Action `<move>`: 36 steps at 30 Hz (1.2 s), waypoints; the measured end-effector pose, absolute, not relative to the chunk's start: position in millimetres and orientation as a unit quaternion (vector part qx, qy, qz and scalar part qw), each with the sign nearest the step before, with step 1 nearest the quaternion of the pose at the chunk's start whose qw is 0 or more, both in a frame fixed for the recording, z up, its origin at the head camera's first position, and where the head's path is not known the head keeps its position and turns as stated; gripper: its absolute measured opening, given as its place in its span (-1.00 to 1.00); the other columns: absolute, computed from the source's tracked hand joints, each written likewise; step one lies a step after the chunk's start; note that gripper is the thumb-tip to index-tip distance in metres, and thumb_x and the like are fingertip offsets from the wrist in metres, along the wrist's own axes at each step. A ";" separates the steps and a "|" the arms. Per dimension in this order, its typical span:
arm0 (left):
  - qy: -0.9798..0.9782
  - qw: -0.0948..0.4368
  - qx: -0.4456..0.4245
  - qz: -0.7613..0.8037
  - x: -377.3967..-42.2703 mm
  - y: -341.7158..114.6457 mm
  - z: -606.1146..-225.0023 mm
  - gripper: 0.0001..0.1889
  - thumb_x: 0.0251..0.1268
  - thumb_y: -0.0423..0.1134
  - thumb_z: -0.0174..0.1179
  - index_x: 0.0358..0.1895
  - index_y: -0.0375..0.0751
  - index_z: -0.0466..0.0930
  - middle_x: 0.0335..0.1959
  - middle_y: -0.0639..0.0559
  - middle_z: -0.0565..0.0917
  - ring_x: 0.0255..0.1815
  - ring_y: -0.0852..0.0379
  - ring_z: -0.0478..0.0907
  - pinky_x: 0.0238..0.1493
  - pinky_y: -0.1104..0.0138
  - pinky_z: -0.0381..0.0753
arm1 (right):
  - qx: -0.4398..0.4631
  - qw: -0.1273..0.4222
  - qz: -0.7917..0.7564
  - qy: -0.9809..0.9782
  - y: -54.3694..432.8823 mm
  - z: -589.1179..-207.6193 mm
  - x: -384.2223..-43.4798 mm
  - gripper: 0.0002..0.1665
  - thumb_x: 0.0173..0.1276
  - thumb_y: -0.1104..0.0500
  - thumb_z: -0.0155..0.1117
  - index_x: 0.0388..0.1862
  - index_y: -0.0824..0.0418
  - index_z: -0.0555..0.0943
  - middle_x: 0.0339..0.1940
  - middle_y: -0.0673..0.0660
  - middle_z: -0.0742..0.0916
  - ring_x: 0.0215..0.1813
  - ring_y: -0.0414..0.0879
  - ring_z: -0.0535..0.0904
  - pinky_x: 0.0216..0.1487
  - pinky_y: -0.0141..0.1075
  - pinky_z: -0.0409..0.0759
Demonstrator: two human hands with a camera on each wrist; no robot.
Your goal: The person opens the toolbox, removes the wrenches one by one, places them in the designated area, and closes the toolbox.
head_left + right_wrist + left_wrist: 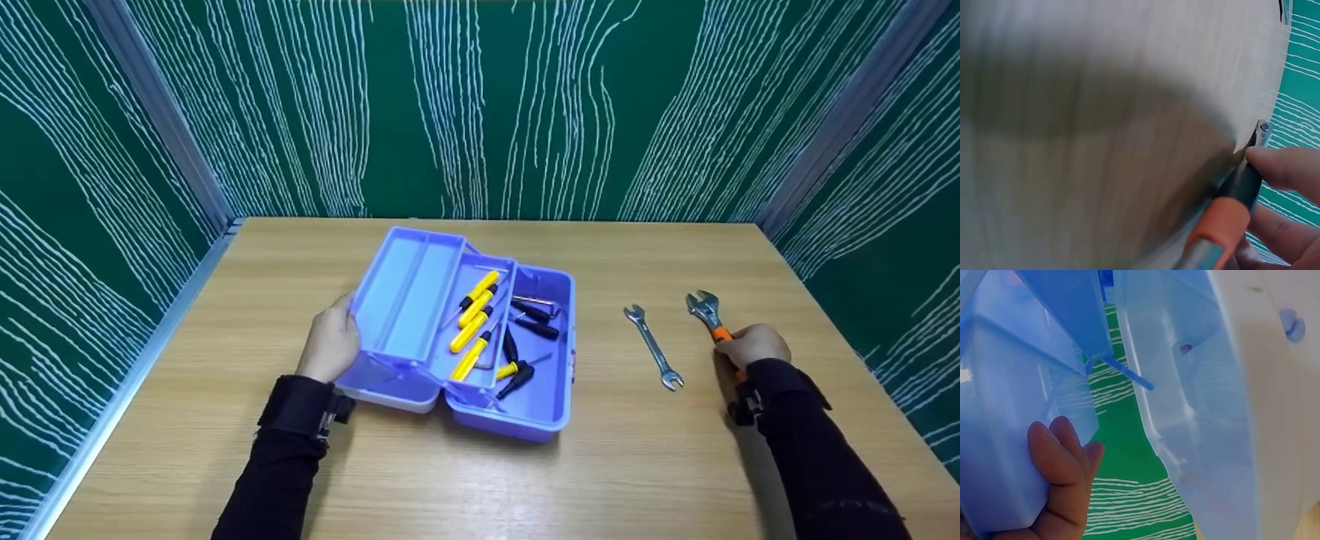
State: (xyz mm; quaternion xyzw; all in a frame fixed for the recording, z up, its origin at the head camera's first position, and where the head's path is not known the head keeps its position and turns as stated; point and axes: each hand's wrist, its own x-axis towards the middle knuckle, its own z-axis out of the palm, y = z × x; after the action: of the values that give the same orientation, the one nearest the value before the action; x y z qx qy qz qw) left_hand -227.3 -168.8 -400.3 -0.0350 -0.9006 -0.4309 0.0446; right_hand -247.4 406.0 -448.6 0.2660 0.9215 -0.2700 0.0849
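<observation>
A purple plastic toolbox (pixel 568 337) stands unfolded on the table. My left hand (pixel 330 343) grips the outer side of its raised upper tray (pixel 409 292); in the left wrist view, curled fingers (pixel 1058 461) lie against the bluish plastic wall. Several yellow-handled screwdrivers (pixel 472 330) lie in the middle tray, with black-handled tools (pixel 536 328) in the box bottom. At the right, my right hand (pixel 756 345) holds an adjustable wrench (pixel 703 306) by its orange and black handle (pixel 1221 219), its head pointing away. A silver double open-ended wrench (pixel 652 349) lies between toolbox and right hand.
Everything stands on a light wooden table (pixel 615 480). Green panels with white wavy lines (pixel 495 112) rise behind it and at both sides, joined by grey posts (pixel 847 112).
</observation>
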 end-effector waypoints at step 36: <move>-0.895 0.037 -0.026 -0.444 -227.2 -168.0 -399.8 -0.51 0.49 -0.48 -0.28 0.43 -0.52 0.14 0.35 -0.47 0.37 0.36 -0.32 0.37 0.41 -0.03 0.33 | -0.008 0.022 -0.445 0.895 270.1 -423.2 -239.7 -0.18 0.52 -0.06 0.04 0.46 0.52 0.15 0.28 0.55 0.48 0.32 0.36 0.41 0.33 0.11 0.43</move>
State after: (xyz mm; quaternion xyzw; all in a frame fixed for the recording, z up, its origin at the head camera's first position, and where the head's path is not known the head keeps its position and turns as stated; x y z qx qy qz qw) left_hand -227.2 -168.0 -399.8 -0.0260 -0.8947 -0.4444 0.0373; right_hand -239.7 270.1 -423.2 -0.0080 0.8951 -0.4453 0.0216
